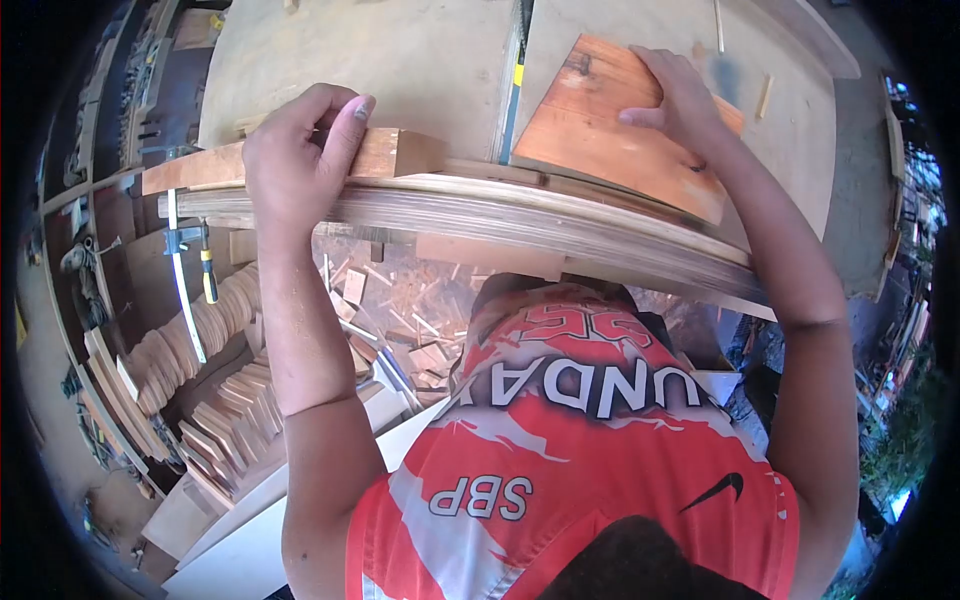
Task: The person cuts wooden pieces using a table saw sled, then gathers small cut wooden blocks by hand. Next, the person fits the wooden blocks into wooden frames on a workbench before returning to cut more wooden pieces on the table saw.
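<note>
Left hand (295, 165) curls over wooden block (378, 155) at workbench (370, 60) edge; right hand (685, 105) lies on reddish board (590, 110); clamp (182, 240) at left; wood scraps (430, 357) below.

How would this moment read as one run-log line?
left hand: on wooden block near bench edge | right hand: thumb spread, on reddish board atop bench | clamp: by block's left end

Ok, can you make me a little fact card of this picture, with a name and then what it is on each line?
Left hand: on a thick wooden block at the bench's near edge; grip partly hidden
Right hand: spread on a flat reddish-brown board
Bench: pale top
Clamp: at the bench's left end
Floor: scattered wood scraps
Shirt: mostly red, with lettering
</note>
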Action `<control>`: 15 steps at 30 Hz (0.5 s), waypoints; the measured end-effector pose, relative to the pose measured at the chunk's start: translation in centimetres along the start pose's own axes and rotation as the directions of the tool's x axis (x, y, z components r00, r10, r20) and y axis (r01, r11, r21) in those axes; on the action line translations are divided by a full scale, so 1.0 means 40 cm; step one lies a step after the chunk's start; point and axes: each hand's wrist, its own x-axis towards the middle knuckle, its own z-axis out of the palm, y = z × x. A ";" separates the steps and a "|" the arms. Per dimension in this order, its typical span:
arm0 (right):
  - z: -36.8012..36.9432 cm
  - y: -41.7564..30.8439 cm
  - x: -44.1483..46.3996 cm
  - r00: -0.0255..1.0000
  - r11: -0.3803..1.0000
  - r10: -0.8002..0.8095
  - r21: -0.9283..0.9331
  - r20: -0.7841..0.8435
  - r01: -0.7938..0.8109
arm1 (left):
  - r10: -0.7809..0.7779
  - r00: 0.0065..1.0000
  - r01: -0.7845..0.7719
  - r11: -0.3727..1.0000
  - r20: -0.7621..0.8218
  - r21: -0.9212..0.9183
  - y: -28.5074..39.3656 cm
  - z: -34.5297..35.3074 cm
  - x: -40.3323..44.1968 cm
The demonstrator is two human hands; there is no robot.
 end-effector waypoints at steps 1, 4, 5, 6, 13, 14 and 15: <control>0.001 -0.006 -0.002 0.999 1.000 -0.030 0.006 0.015 0.030 | 0.011 1.000 -0.011 1.000 -0.008 0.019 0.001 0.000 0.001; 0.001 -0.011 -0.003 0.997 0.996 -0.079 0.038 -0.013 0.079 | 0.024 1.000 -0.024 0.999 -0.007 0.036 0.006 -0.001 0.001; 0.003 -0.010 -0.003 0.997 0.997 -0.070 0.034 -0.017 0.071 | 0.020 1.000 -0.020 0.999 -0.002 0.037 0.009 -0.004 0.001; 0.008 -0.005 -0.003 0.994 0.994 -0.104 0.031 -0.035 0.105 | 0.034 0.999 -0.034 0.999 0.000 0.031 0.009 -0.007 0.000; 0.004 -0.009 -0.012 0.996 0.996 -0.083 -0.047 -0.030 0.081 | 0.004 1.000 -0.005 1.000 0.026 0.024 0.026 -0.002 0.007; -0.001 -0.014 -0.014 0.996 0.996 -0.072 -0.056 -0.043 0.069 | -0.034 0.999 0.035 0.999 0.042 -0.004 0.032 -0.004 0.006; 0.000 -0.021 -0.012 0.998 0.996 -0.056 -0.073 -0.041 0.053 | -0.078 0.995 0.080 0.997 0.061 -0.025 0.035 -0.005 0.008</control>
